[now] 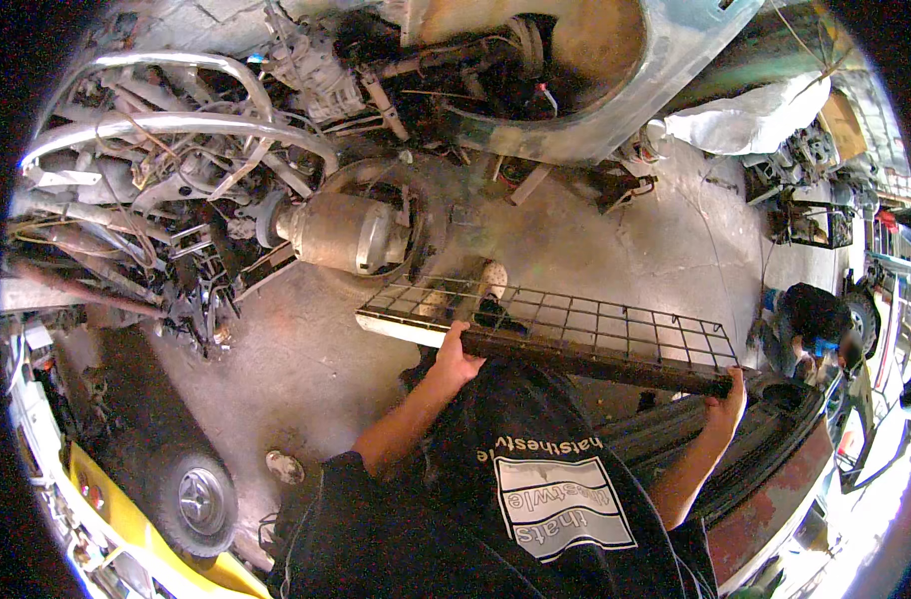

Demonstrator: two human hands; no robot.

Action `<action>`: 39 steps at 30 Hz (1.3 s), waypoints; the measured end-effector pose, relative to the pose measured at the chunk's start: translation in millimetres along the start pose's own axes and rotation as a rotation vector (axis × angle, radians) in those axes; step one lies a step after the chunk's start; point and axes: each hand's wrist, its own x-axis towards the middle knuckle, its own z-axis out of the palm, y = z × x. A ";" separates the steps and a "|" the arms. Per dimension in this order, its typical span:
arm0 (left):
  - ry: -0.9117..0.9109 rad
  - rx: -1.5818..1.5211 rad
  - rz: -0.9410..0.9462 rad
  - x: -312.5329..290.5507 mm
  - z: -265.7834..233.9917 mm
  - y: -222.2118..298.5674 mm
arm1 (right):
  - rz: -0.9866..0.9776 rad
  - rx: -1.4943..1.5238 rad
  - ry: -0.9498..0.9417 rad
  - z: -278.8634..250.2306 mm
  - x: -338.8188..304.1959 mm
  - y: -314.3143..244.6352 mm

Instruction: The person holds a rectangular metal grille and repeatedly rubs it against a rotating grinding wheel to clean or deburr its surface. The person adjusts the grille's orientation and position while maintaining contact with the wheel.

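Observation:
A long rack with a black wire grid (595, 317) is held level across the front of my body. Its near side is a dark rail (585, 359), which looks white toward the left end. My left hand (460, 357) is closed round the rail left of its middle, thumb on top. At the right end, my right hand (725, 392) grips the corner, its fingers partly hidden underneath. Below the grid, my shoe and the concrete floor show through the openings.
Metal frames and tubes (176, 150) are piled at the left, beside a rusty metal cylinder (341, 232). A vehicle body panel (615, 110) stands ahead. A yellow car (126, 529) with a wheel is at lower left. Another person (815, 314) crouches at the right, near a dark bumper-like part (775, 439).

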 end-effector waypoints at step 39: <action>0.078 0.061 0.106 -11.7 -1.3 5.3 | -0.108 -0.005 -0.065 -1.4 13.3 26.2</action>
